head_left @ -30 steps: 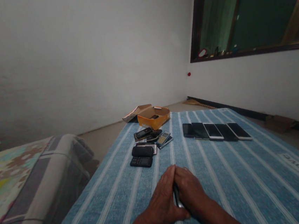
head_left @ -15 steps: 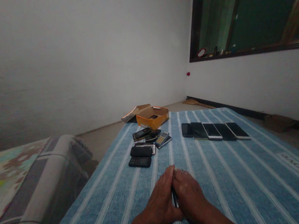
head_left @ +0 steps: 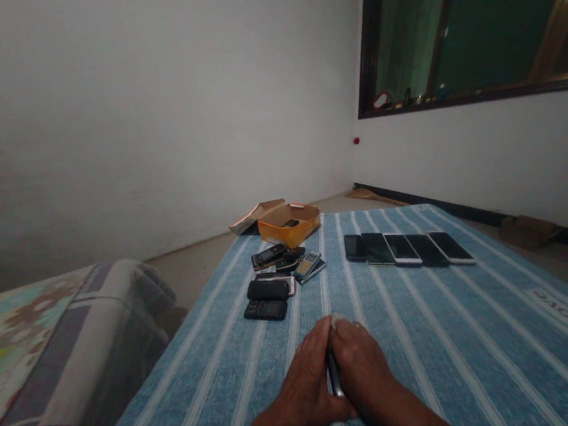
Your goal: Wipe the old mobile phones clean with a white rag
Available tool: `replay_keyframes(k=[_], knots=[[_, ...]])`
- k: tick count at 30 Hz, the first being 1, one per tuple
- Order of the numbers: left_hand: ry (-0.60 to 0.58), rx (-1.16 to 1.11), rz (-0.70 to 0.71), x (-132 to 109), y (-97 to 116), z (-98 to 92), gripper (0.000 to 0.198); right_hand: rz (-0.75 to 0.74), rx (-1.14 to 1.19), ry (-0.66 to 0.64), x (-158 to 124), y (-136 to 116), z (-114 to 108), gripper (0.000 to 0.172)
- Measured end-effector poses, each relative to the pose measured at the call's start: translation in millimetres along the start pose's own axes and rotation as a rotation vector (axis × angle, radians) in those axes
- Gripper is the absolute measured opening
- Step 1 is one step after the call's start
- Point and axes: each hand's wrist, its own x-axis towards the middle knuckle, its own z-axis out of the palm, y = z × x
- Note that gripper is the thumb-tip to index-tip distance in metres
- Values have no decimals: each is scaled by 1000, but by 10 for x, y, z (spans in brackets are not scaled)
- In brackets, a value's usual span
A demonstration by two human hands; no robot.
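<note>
My left hand (head_left: 307, 378) is wrapped round a dark phone (head_left: 334, 372) held on edge near the front of the table. Only a narrow side with a silvery edge shows between my palms. Against the phone's other face, my right hand (head_left: 361, 363) is closed, its fingers pressed in. A bit of whitish cloth (head_left: 338, 317) peeks out at the right fingertips; most of it is hidden. Beyond my hands, to the left, lies a black keypad phone (head_left: 266, 309), with a black rounded case (head_left: 268, 289) just behind it.
Several old phones (head_left: 308, 264) lie loosely piled left of centre, before an open orange box (head_left: 290, 231) with a dark item inside. Several touchscreen phones (head_left: 402, 250) form a row to the right. Striped blue cloth (head_left: 220, 380) covers the table. A draped bed (head_left: 89, 332) stands left.
My right hand has shifted slightly against the phone, and a little more of the phone's edge and of the whitish cloth shows. The phones on the table have not moved.
</note>
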Motion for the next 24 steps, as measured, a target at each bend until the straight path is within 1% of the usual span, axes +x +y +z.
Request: replay_keyframes(k=[3, 5, 7, 9, 13, 15, 17, 19, 22, 24], knots=[[20, -7, 34, -7, 4, -10, 132, -49, 18, 31, -16, -34, -13, 46], [22, -14, 25, -4, 13, -18, 134, -25, 25, 0, 0, -51, -44, 42], [6, -16, -3, 3, 26, -28, 137, 39, 16, -49, 24, -60, -79, 36], [-5, -12, -18, 8, 35, -34, 136, 79, 6, -69, 30, -66, -97, 33], [9, -5, 7, 8, 32, -28, 128, 25, 14, -34, 0, -88, -81, 40], [2, -6, -2, 8, 26, -23, 129, 22, 21, -35, 6, -97, -81, 40], [-12, -4, -18, 7, 18, -18, 133, 55, 9, -53, 25, -101, -93, 35], [-12, 3, -14, 0, 8, -15, 135, 62, -13, -68, 35, -106, -104, 35], [5, 16, 40, -11, -4, -13, 127, 8, -29, -45, 28, -120, -99, 42], [19, 16, 62, -12, -1, -16, 123, -7, -14, -29, 29, -125, -94, 44]])
